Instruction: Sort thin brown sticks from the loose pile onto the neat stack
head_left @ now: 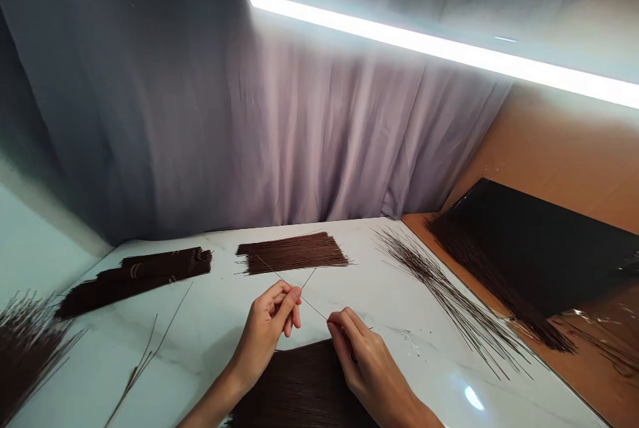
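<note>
The left hand [269,321] hovers over the white tabletop [389,308], its thumb and forefinger pressed together on a thin brown stick [287,281] that slants up and away toward the far left. The right hand [362,361], just to its right, pinches the near end of the same stick between curled fingers. A second thin stick [309,277] crosses it near the left fingertips. Beneath both wrists lies a dark flat bundle of sticks [299,388] at the near edge. Farther off sits a neat flat bundle [292,253]; to its left lie tied dark bundles [134,275]. A loose fan of sticks [449,295] spreads to the right, beside a black sheet [539,241] on an orange board. A grey curtain [299,135] hangs behind.
</note>
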{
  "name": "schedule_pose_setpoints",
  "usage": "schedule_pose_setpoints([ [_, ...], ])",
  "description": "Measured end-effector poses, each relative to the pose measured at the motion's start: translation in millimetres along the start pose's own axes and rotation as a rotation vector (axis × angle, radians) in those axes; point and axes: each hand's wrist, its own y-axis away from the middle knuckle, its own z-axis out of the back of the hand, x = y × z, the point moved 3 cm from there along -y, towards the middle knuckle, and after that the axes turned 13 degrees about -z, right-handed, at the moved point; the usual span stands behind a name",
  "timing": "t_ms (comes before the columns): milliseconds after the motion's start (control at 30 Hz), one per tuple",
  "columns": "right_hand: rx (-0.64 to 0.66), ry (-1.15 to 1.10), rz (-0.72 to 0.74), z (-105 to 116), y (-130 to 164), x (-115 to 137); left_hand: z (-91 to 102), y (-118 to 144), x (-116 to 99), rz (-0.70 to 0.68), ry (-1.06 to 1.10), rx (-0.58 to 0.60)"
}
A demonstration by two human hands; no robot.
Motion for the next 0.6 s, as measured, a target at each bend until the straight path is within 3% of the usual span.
schedule_pose_setpoints([
  [300, 0.079, -0.149, -0.069, 2.6, 0.3, 0.3, -1.1, -1.0, -0.9, 0.007, -0.011, -0.008],
  [467, 0.174, -0.408, -0.271, 3.0, -9.7, -7.0, 0.6, 0.0, -9.9, 0.019, -0.012, 0.016],
  [533, 0.265, -0.508, -0.31, 9.4, -16.8, -10.2, -1.9, 2.1, -20.8, 0.052, 0.007, 0.127],
  [600, 0.331, -0.522, -0.271, 23.0, -23.0, -10.0, -9.7, 7.7, -32.9, 0.107, 0.033, 0.35],
])
